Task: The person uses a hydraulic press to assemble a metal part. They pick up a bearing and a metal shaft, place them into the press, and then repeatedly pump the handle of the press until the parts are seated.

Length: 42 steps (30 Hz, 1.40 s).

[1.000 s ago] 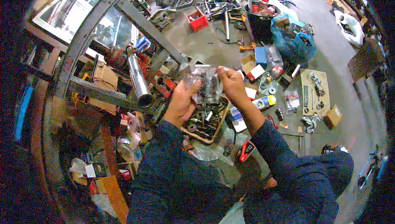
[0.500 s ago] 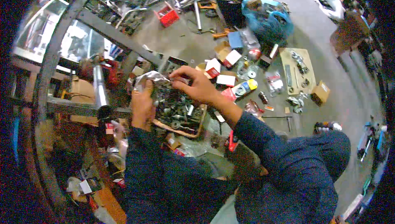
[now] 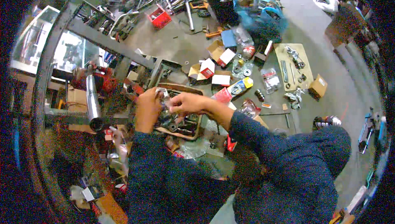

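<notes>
My left hand is closed round a crumpled whitish sheet or bag, whose material I cannot make out. Against its right side, my right hand has its fingers bent in a pinch. What lies between those fingertips is hidden. Both hands are over a shallow open box with a brown rim. Dark and shiny small metal parts fill it, partly covered by my hands. Clear plastic wrapping lies at the box's near side.
Opened cardboard boxes and bagged parts lie on the floor to the right, near a tan board with metal parts. A metal frame with a shiny tube stands at left. Farther off are a red bin and blue bag.
Both hands have come down lower over the box. The whitish sheet, wider before, is now bunched between them. The view has shifted slightly.
</notes>
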Available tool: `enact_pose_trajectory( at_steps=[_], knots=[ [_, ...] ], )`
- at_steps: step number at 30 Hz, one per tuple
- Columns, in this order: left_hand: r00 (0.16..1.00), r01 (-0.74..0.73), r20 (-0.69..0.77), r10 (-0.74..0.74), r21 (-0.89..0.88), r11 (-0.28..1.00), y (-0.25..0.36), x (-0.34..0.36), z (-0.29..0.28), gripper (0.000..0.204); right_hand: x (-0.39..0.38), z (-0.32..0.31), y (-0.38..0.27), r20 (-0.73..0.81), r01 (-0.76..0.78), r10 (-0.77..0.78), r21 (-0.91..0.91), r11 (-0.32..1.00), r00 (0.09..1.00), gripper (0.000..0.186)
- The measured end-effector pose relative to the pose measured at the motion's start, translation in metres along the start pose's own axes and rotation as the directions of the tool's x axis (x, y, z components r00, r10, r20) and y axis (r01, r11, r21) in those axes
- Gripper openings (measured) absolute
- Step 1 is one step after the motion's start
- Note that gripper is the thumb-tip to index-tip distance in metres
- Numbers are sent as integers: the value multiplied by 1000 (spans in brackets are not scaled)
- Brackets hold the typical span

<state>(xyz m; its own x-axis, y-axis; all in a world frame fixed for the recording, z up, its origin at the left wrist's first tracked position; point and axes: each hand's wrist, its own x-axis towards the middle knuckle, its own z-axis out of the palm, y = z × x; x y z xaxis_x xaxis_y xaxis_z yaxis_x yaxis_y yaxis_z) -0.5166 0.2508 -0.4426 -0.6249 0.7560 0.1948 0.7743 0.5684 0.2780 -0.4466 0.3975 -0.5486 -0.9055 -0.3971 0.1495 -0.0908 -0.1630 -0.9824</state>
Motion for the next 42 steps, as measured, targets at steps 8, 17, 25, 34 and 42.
enact_pose_trajectory(
  at_steps=[8,17,25,34,42],
  knots=[
    [930,298,-126,-346,-296,908,0,6,-20,40,5,3,1,-197,99,-117,-102,990,973,16],
    [948,311,-74,-310,-5,950,5,15,-10,37,10,-29,2,-254,19,-75,-215,976,964,36],
    [979,160,-152,-133,188,969,-14,15,-12,41,3,-14,-12,-305,163,-353,-509,845,884,29],
    [705,432,-144,-695,-690,581,13,24,-4,39,-15,-74,17,-372,215,152,774,596,916,37],
    [775,444,492,-396,-870,-213,58,21,46,45,24,12,-36,-869,2,-129,-145,989,477,48]
  ],
)
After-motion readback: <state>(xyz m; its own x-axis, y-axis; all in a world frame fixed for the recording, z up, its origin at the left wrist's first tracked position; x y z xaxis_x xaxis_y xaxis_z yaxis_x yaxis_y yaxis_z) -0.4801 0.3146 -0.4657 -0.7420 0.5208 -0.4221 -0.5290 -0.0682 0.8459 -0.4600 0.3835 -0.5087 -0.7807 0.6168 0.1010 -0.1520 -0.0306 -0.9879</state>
